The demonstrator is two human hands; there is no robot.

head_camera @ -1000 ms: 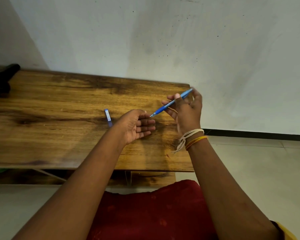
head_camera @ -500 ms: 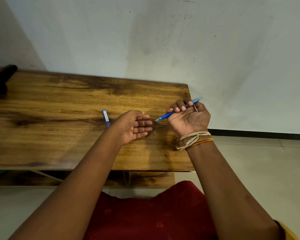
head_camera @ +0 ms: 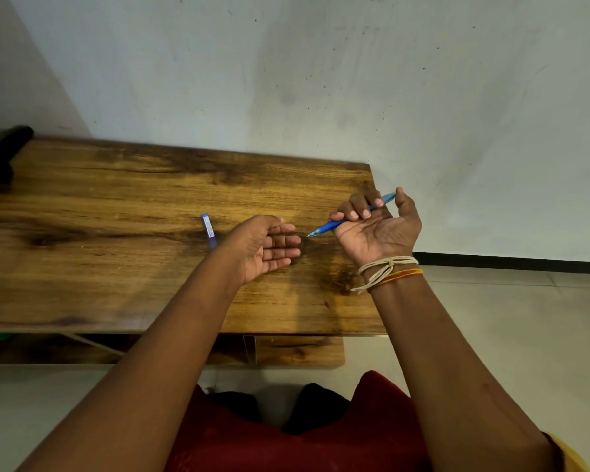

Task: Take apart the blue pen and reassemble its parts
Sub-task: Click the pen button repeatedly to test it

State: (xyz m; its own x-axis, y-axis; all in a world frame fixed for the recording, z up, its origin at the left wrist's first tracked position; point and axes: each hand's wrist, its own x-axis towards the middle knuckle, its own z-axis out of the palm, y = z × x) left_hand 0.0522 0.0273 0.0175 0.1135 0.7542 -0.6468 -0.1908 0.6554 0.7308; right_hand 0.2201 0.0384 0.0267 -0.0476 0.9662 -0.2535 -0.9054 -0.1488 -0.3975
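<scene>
Far left, at the edge of the wooden table [head_camera: 116,199], a dark object [head_camera: 0,155] that cannot be identified. Left of the left hand, a small blue pen piece [head_camera: 207,225] lying flat on the table. The left hand [head_camera: 264,247], palm up, fingers loosely spread, holding nothing. The right hand [head_camera: 377,226], palm up, fingers curled around the blue pen [head_camera: 327,228]; its tip points toward the left fingertips, just short of touching. Thread bands [head_camera: 387,272] circle the right wrist.

The blue pen [head_camera: 349,217] slants at right of centre (tip lower left); its blue cap [head_camera: 208,226] lies mid-frame.
</scene>
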